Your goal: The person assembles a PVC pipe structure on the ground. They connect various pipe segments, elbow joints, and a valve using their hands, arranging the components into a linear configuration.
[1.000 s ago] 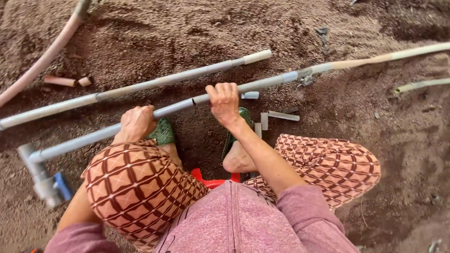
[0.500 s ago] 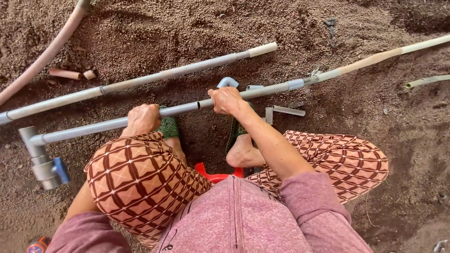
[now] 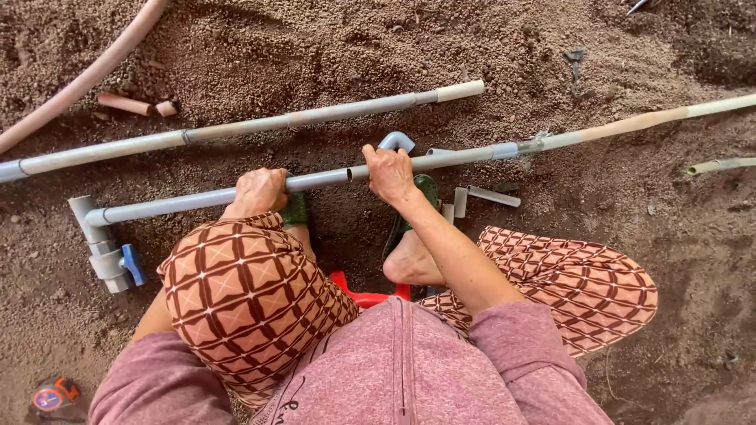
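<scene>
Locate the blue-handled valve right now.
Head view, far left: the valve sits on the soil at the end of the grey pipe gripped by the left hand, beside the left knee.

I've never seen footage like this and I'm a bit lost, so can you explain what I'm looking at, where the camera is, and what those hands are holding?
This is one picture from a camera worn on a person's head, looking down at their own lap and hands. No machine is involved. The person sits low over bare soil, knees in patterned trousers. The left hand and right hand both grip a long grey pipe lying across in front of them. Its left end carries a valve with a blue handle. A second grey pipe lies farther off, with short pipe offcuts near the right hand and a tape measure at bottom left.
</scene>
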